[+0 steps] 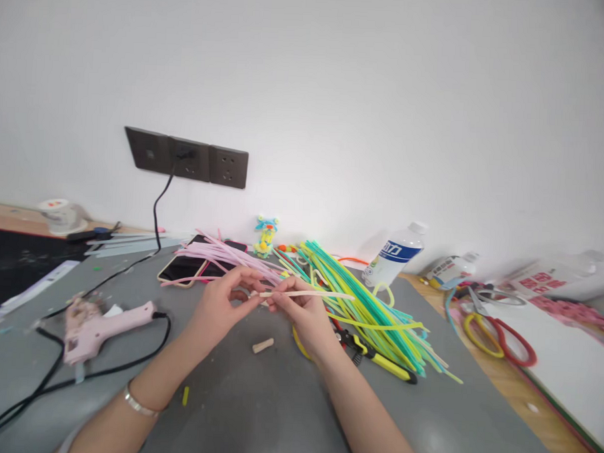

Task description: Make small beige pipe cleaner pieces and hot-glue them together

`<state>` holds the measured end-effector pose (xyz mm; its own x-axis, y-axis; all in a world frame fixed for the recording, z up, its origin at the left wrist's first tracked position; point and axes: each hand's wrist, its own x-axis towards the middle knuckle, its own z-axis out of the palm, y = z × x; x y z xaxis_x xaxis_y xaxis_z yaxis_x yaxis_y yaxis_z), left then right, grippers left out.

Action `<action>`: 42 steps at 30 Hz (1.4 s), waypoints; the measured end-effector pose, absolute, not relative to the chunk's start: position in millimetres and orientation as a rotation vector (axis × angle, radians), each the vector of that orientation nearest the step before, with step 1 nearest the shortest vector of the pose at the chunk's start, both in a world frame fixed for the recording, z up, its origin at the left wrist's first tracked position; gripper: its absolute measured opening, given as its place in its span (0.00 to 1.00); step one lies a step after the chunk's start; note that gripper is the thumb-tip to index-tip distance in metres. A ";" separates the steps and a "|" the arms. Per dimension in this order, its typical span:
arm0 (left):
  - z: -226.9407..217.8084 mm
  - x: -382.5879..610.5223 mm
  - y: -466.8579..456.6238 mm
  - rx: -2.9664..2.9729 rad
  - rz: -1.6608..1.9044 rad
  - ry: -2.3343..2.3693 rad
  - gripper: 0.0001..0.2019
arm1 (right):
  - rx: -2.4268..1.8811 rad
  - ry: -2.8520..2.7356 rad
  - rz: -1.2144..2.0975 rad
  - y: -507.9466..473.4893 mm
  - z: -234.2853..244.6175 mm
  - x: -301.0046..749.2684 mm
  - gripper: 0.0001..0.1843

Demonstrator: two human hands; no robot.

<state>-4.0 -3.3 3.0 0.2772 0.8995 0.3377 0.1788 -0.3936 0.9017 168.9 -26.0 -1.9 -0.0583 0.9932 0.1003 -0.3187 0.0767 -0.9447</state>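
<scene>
My left hand [221, 306] and my right hand [303, 313] meet above the grey mat [254, 405]. Both pinch a thin cream pipe cleaner [324, 295] that runs level to the right. The left fingertips grip its left end, and the right fingers curl round it just beside them. A small cream stub [263, 346] lies on the mat below the hands. Pink pipe cleaners [225, 254] lie behind the hands. Green and yellow ones [369, 303] spread to the right.
A pink glue gun [95, 327] with a black cord lies at the left. Two phones [183, 269] rest behind the hands. Yellow-handled pliers [376, 354], a water bottle [395, 255], red and yellow scissors [498, 328] and a small pipe-cleaner figure [266, 235] are nearby.
</scene>
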 end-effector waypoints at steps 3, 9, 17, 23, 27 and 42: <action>5.2 -2.0 -5.5 1.790 1.183 0.971 0.08 | -0.916 -1.107 1.253 -26.3 -4.3 167.5 0.12; 6.8 1.0 -8.5 1.876 1.232 0.951 0.03 | -0.925 -1.139 1.223 -25.1 -7.0 166.4 0.13; 3.0 -1.5 -10.0 1.927 1.243 0.892 0.02 | -0.929 -1.182 1.232 -26.1 -3.3 167.2 0.14; 3.3 -2.9 -9.6 1.746 1.328 0.917 0.04 | -0.955 -1.190 1.175 -27.3 3.3 169.3 0.16; 6.6 -2.6 -9.7 1.670 1.320 0.920 0.07 | -0.930 -1.182 1.220 -26.8 3.1 169.2 0.16; 3.0 -2.7 -10.6 1.835 1.292 0.938 0.04 | -1.004 -1.217 1.130 -25.9 -1.7 168.4 0.15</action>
<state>-2.7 -10.6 3.0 0.2424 0.8577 0.4534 0.1657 -0.4970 0.8518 168.4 -25.9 -1.7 0.0027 0.9846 0.1748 -0.1010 0.1742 -0.9795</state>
